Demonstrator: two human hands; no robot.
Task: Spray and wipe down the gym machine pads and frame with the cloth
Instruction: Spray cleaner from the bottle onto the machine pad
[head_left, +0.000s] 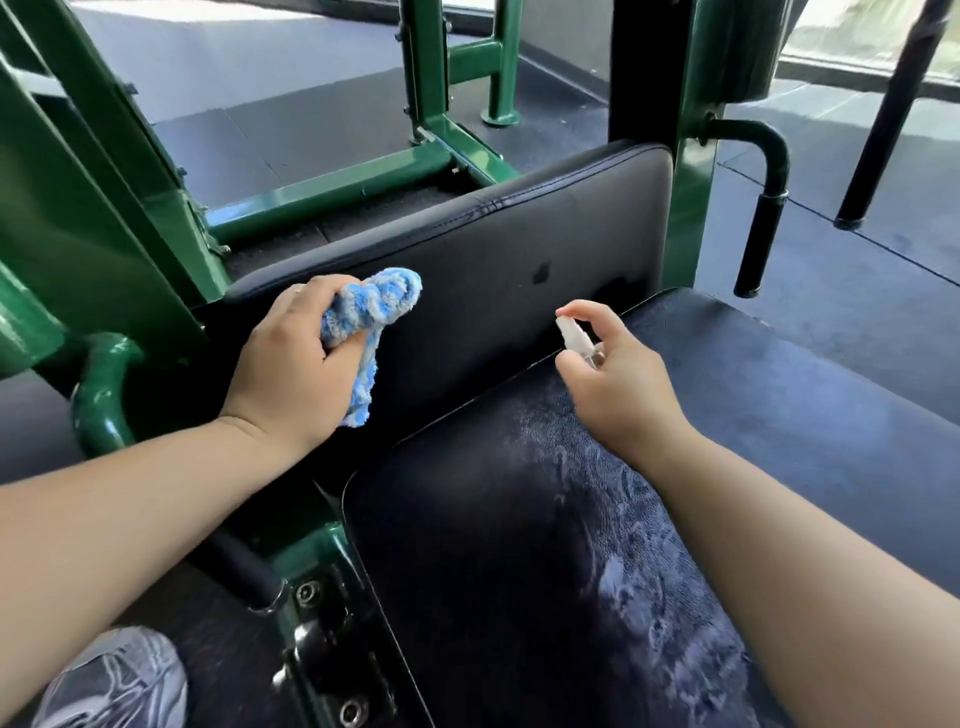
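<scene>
As left hand (291, 364) grips cloth (374, 306), right hand (618, 384) holds sprayer (574, 338) at seat edge (498, 392).

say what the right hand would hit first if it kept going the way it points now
Probably the black back pad: the right hand aims its small spray bottle forward and left at that pad, with nothing visible between, though depth is unclear.
</scene>
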